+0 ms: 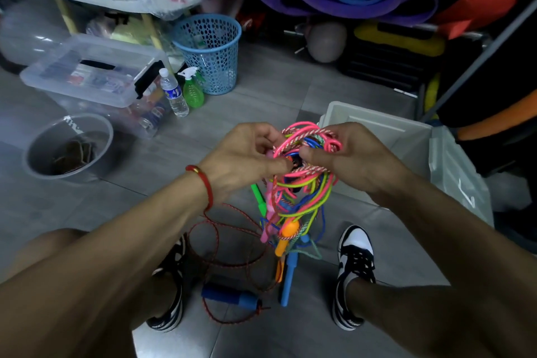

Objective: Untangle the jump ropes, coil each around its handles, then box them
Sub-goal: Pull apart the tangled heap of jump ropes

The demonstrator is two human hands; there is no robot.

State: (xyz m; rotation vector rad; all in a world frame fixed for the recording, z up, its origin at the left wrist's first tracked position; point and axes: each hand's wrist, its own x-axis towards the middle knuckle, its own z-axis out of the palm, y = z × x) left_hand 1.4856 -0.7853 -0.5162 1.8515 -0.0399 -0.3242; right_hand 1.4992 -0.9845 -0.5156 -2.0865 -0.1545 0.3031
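Rope tangle (302,180) gripped by left hand (247,154) and right hand (354,154) — untangling barely begun; nothing coiled, white box (377,125) unfilled.

bare forearms, a red cord bracelet (203,183) on the left wrist, black-and-white sneakers (353,276) on both feet.

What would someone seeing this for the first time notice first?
The bright tangle of jump ropes at the centre, gripped by the left hand and right hand. Plastic handles dangle below it, above a red speckled rope lying loose on the floor between the shoes. A white open box stands just right.
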